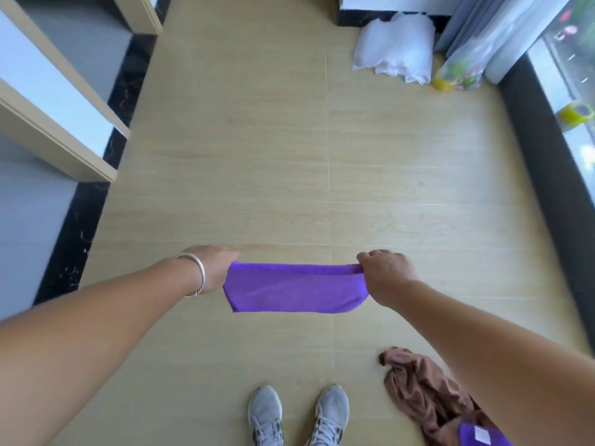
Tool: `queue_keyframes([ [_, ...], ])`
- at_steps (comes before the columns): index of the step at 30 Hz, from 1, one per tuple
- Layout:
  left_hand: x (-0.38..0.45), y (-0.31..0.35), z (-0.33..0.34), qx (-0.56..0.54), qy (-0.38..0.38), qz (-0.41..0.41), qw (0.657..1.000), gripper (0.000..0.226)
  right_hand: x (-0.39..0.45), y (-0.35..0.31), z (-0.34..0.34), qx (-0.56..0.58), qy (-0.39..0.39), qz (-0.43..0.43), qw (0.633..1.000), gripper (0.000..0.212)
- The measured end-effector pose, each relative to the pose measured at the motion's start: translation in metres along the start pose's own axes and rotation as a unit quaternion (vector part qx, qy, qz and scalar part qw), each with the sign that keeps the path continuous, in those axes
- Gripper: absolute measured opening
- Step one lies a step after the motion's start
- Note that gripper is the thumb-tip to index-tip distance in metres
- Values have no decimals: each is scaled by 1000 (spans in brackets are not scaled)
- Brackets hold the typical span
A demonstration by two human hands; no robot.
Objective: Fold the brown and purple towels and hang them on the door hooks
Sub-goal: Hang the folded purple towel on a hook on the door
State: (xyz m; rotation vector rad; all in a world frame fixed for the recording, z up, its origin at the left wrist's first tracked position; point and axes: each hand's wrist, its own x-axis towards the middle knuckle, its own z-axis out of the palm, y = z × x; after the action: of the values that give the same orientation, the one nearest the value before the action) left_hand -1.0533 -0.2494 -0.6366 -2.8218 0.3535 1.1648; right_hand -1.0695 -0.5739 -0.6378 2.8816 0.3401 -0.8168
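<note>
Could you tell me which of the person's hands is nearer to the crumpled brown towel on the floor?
The right. The right hand grips the purple towel almost directly above the brown towel; the left hand grips the opposite end, farther off to the side.

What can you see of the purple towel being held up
The purple towel is a soft, fuzzy-looking cloth, plain violet, held in the air above the tan floor. It looks doubled over, its top edge pulled taut between the left hand and the right hand, each pinching one upper end. The lower edge hangs in a shallow curve. Nothing else touches it.
</note>
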Motion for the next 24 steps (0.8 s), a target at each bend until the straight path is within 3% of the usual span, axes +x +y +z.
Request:
queue_keyframes([
  [8, -142, -12, -157, -75, 62, -21, 995, 36, -106, 21, -208, 13, 56, -29, 998, 41],
  [13, -219, -6, -256, -126, 128, -29, 983, 25, -152, 35, -330, 18, 43, -25, 999, 46],
  [19, -291, 0, -352, -79, 193, -11, 978, 16, -209, 54, -448, 4, 50, -3, 999, 44],
  [24, -341, 8, -421, -50, 240, -3, 969, 18, -254, 71, -513, -8, 113, 10, 993, 45],
])
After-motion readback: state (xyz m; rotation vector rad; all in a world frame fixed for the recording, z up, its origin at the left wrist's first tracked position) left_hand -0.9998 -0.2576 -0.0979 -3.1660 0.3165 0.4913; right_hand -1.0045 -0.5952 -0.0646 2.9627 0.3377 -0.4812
